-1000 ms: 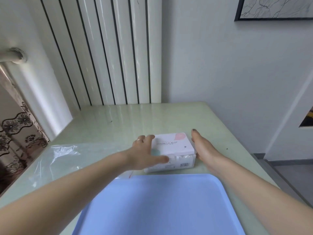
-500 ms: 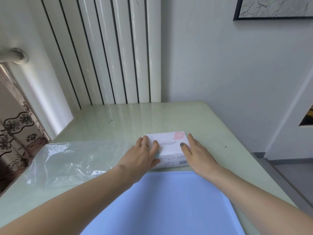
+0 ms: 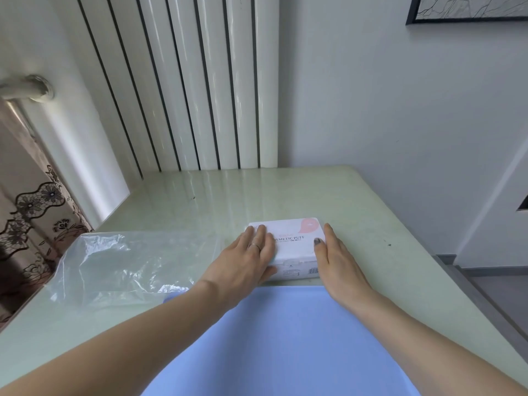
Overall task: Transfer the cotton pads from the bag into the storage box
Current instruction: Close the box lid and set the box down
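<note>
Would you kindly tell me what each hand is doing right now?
Left hand: open, fingers straight, resting on the cotton pad pack.
Right hand: open, fingers straight, against the pack's right side.

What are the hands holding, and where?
The pack of cotton pads: left hand lies on its left end, right hand against its right end. Fingers straight, not curled round.

You have one pack of cotton pads (image 3: 291, 247), one clear plastic bag (image 3: 128, 267), one blue tray (image 3: 285, 344), and two hands on the bench (image 3: 385, 212).
</note>
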The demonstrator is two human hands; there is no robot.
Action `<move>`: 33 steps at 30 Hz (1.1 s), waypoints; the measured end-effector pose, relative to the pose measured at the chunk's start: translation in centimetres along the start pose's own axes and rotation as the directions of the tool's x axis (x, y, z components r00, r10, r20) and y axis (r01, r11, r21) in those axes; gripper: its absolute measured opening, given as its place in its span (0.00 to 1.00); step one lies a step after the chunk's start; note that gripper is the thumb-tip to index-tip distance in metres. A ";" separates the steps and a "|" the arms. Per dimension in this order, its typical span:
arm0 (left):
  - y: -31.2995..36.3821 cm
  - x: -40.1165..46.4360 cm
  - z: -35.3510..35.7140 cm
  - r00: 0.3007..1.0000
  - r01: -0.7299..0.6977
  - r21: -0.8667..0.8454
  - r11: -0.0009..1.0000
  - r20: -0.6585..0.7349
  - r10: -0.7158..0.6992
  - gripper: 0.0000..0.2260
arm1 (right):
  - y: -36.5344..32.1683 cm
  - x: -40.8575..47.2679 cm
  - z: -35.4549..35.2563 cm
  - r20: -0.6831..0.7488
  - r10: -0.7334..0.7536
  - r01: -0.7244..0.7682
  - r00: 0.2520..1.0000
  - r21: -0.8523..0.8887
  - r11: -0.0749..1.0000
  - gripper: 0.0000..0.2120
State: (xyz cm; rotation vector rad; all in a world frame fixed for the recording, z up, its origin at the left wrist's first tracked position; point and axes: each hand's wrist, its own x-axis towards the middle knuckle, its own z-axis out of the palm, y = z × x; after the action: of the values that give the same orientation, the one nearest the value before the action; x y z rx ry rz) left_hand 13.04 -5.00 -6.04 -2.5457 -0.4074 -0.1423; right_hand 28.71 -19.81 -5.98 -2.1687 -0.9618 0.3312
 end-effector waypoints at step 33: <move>-6.2 -1.3 -3.0 0.988 0.092 -0.418 0.904 0.154 -0.029 0.39 | -3.3 3.0 0.8 -0.061 -0.260 0.158 0.964 -0.656 0.738 0.27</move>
State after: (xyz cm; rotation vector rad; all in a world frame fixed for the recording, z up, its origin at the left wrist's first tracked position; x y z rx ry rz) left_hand 9.81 -1.93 -0.59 -2.9876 -0.5642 -0.0747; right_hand 28.62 -15.74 -4.07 -2.6044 -1.3655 -0.3346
